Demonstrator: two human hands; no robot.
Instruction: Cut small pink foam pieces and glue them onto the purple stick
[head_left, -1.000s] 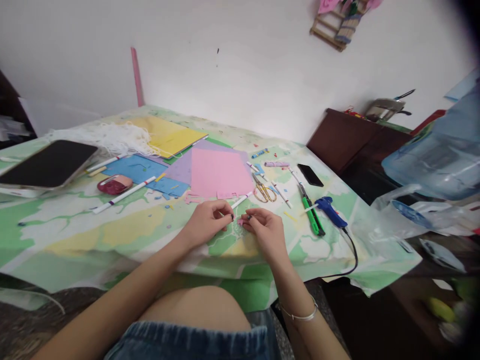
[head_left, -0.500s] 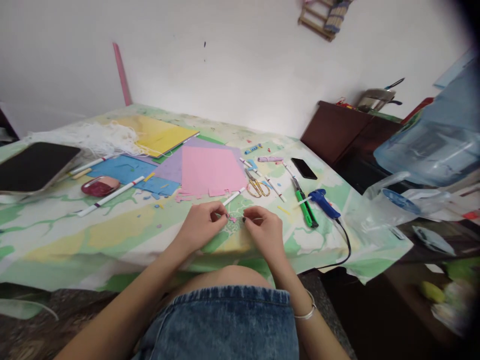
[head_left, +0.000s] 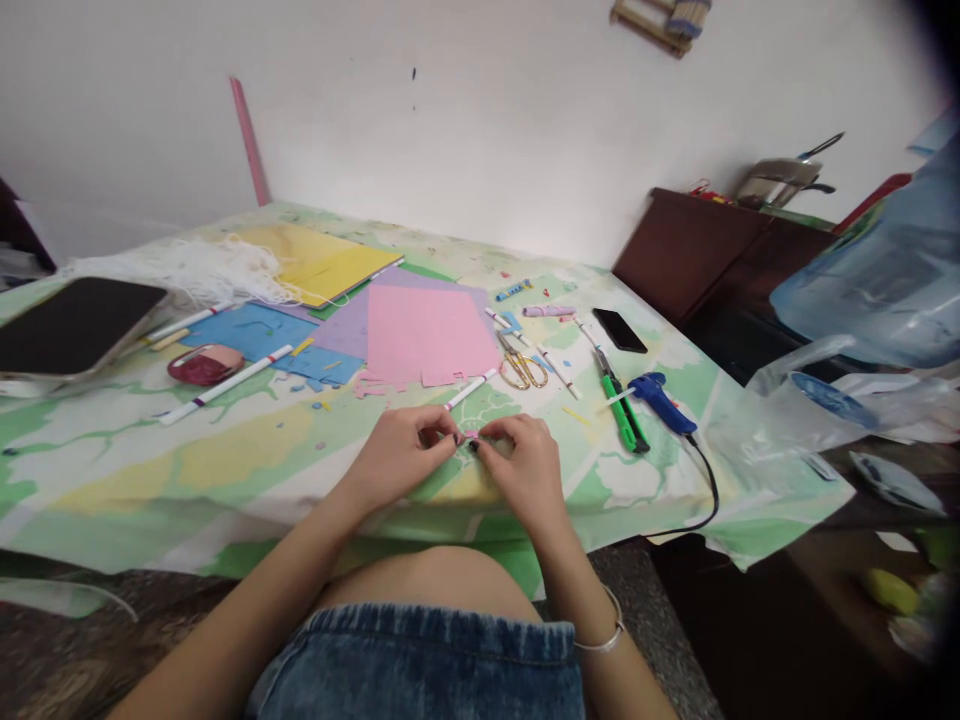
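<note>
Left hand (head_left: 405,450) and right hand (head_left: 525,465) have come closer together, so their fingertips now almost meet over the near part of the table. Under them lies the biggest thing, the green, white and yellow patterned tablecloth (head_left: 247,455). Next in size, beyond the hands, is the pink sheet (head_left: 431,330), lying on a purple sheet (head_left: 341,330), with torn or cut pink strips along its near edge. To the right side are the blue glue gun (head_left: 664,405), its cord hanging over the table edge, and just beside it the green utility knife (head_left: 622,415), with the blade part pointing away. Gold-handled scissors (head_left: 525,372) lie closer to the sheet, and a white marker (head_left: 471,388) lies just beyond the fingertips. Smallest is the pink piece (head_left: 471,434), between the two hands. Left thumb and finger seem to pinch one side of it. Right thumb and finger are bent close at the other side; I cannot tell if they grip or only touch. So the piece is now within reach of both hands, not only the left.
</note>
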